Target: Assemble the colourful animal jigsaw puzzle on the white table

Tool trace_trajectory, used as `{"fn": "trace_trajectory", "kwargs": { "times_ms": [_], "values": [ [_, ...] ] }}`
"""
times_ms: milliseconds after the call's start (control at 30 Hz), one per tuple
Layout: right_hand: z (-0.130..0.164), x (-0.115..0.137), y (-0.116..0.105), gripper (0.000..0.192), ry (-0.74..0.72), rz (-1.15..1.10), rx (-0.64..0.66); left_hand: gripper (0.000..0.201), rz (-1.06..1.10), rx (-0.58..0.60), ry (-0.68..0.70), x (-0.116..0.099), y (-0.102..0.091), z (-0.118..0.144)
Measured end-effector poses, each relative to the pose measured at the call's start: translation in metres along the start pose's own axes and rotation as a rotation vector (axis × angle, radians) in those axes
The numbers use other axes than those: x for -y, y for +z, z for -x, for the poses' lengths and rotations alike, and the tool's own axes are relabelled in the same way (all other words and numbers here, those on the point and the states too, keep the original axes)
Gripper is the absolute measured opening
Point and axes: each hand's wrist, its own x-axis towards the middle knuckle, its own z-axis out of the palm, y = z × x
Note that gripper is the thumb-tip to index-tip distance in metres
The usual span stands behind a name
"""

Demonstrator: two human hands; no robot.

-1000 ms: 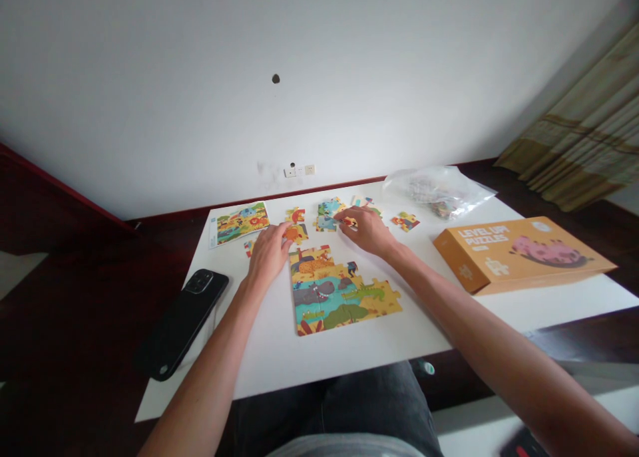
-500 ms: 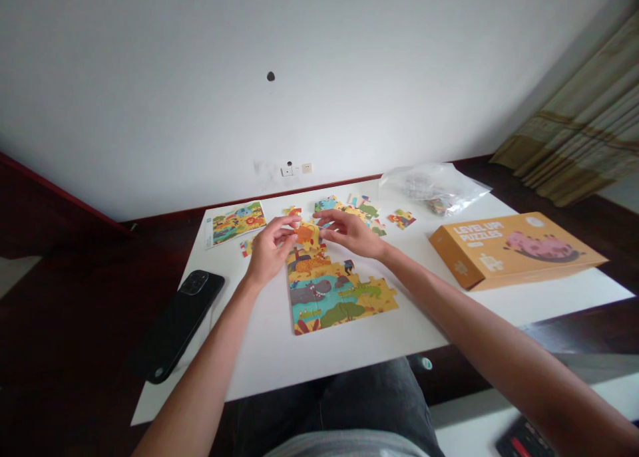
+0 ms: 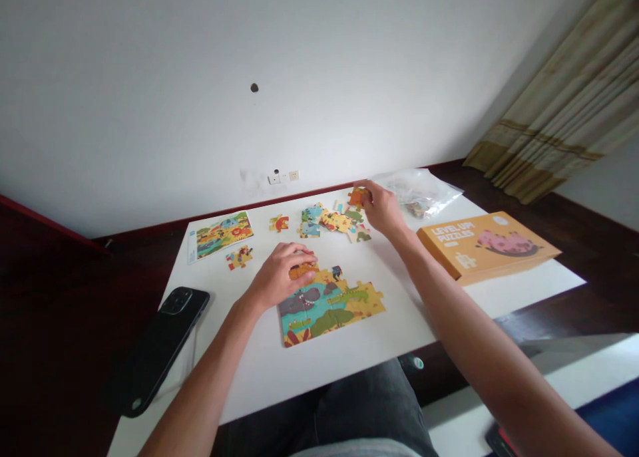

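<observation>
The fingers of the left hand are curled down onto an orange puzzle piece, pressing it at the top edge of the assembled puzzle section, which lies flat at the centre of the frame. The fingers of the right hand are closed around a second orange piece (held slightly above the bench, upper centre of the frame).

Just left of the right hand, a cluster of loose pieces lies on the white bench. One single piece sits apart at centre left, below the reference picture card.

A clear plastic bag lies just right of the right hand. The orange puzzle box occupies the right of the frame. A black phone rests at lower left.
</observation>
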Motion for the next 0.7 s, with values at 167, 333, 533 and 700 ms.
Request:
{"fn": "trace_trajectory", "kwargs": {
  "times_ms": [167, 333, 533, 700],
  "values": [
    [-0.007, -0.045, -0.011, 0.044, 0.165, 0.143, -0.065, 0.032, -0.067, 0.136, 0.027, -0.001, 0.004, 0.0],
    [-0.004, -0.051, -0.006, 0.043, 0.172, 0.256, 0.033, 0.033, -0.07, 0.164, 0.03, 0.005, 0.001, 0.002],
    [0.0, -0.027, 0.005, 0.031, -0.045, 0.171, 0.13, 0.035, -0.066, 0.204, -0.016, 0.008, -0.008, 0.005],
    [0.015, 0.001, 0.027, 0.044, -0.178, 0.13, 0.302, 0.031, -0.064, 0.206, -0.023, 0.007, -0.012, 0.005]
  ]
}}
